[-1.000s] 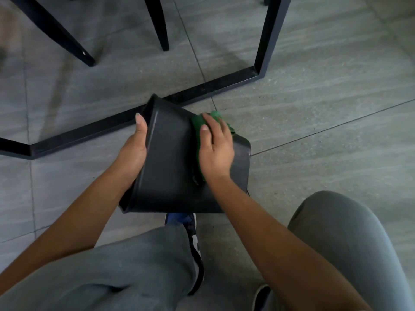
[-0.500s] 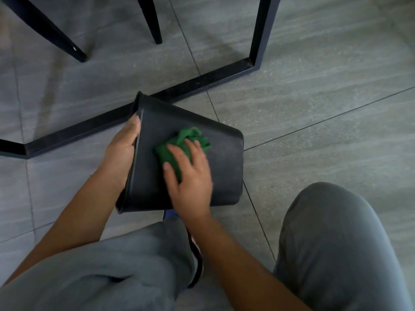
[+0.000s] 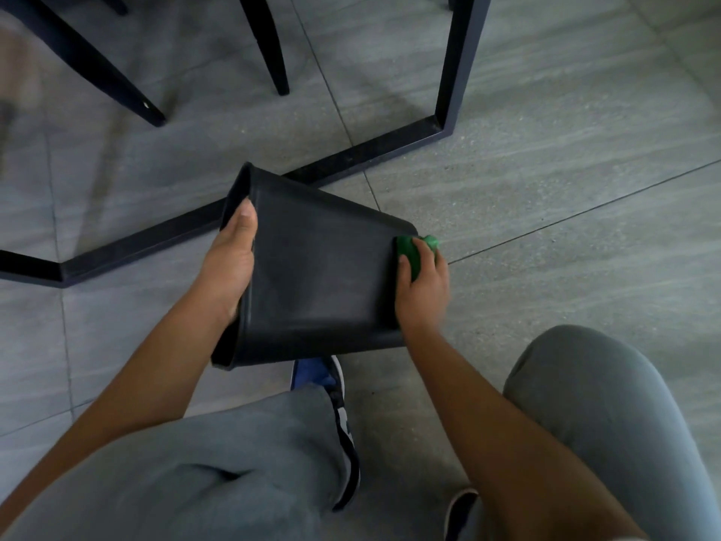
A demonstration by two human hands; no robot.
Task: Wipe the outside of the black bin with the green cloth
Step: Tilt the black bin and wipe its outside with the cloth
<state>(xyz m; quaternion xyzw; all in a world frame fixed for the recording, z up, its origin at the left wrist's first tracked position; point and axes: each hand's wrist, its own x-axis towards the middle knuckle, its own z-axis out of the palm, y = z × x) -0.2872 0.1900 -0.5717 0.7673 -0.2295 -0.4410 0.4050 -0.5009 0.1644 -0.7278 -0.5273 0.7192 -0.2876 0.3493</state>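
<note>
- Lying tipped on its side above the floor, the bin is held up.
- Right hand fingers press the cloth on its bottom end.
- Left hand fingers hook the rim; a hard rub might slip it loose.

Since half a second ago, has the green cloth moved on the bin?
Yes. The green cloth, under the right hand, slid right from the middle of the black bin wall to its closed end.
</note>
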